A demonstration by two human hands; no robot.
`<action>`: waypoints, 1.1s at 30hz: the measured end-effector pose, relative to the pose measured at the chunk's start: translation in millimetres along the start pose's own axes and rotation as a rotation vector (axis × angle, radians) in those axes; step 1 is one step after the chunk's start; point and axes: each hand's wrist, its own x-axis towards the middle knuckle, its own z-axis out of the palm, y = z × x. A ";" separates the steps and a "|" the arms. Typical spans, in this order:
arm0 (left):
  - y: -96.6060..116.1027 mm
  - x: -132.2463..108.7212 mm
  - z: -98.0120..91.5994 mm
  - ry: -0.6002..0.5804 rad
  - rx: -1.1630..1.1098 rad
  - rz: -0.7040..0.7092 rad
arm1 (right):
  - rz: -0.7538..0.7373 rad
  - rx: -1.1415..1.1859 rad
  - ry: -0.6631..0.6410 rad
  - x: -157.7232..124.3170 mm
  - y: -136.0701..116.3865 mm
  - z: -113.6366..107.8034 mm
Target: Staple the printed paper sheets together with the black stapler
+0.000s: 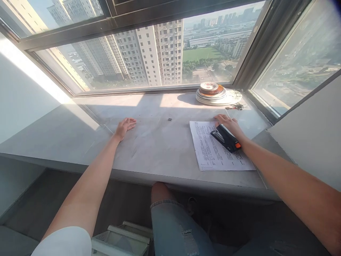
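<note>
Sunlit windowsill [157,149], high-rises [167,53] outside, stapler [226,138] on paper [210,156], left hand [125,128], right hand [229,124], grips apart

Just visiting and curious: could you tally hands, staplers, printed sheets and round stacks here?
Bare left hand, bare right hand: 2
Black-and-orange stapler: 1
Printed white sheet, uppermost: 1
Stack of round white-and-amber pieces: 1
Total: 5

Blk/orange stapler [226,138] diag. atop flat printed pg [207,154]

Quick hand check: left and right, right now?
Left hand: open, holding nothing, on the sill.
Right hand: open, fingers extended, beside the stapler; whether it touches it cannot be told.
</note>
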 end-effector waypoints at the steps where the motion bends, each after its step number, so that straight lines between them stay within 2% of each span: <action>1: 1.9 -6.2 0.6 -0.034 -0.013 0.004 | -0.002 0.009 0.009 -0.3 -1.0 -0.2; 3: 5.2 -15.8 0.5 -0.063 -0.033 0.025 | -0.012 0.023 0.030 -0.7 -1.8 0.2; 5: 7.1 -18.2 -0.1 -0.010 -0.037 0.070 | -0.011 0.028 0.045 -0.7 -1.9 0.4; 8: 7.2 -6.8 0.6 0.083 0.045 0.121 | 0.004 0.031 0.032 -0.3 -2.2 -0.4; 10: 6.2 6.7 2.4 0.039 0.181 0.120 | 0.003 0.029 0.014 0.1 -2.3 -1.0; 12: 4.8 18.3 4.8 -0.065 0.323 0.122 | -0.003 0.024 0.008 0.4 -2.2 -0.8; 15: 2.4 20.5 6.4 -0.202 0.440 0.149 | 0.000 0.022 0.028 0.2 -1.8 1.0; 20: 2.9 -17.3 -3.6 -0.236 0.529 0.205 | 0.004 0.043 0.045 -1.3 -3.1 1.3; 24: 6.2 -47.2 -8.1 -0.147 0.596 0.239 | 0.022 0.027 0.000 -1.4 -8.2 -5.3; 29: 9.1 -65.8 0.9 -0.045 0.681 0.281 | 0.040 0.032 -0.035 -2.9 -16.0 -13.8; 33: 13.0 -79.7 9.0 0.002 0.712 0.257 | 0.022 0.044 -0.030 -5.8 -17.0 -14.7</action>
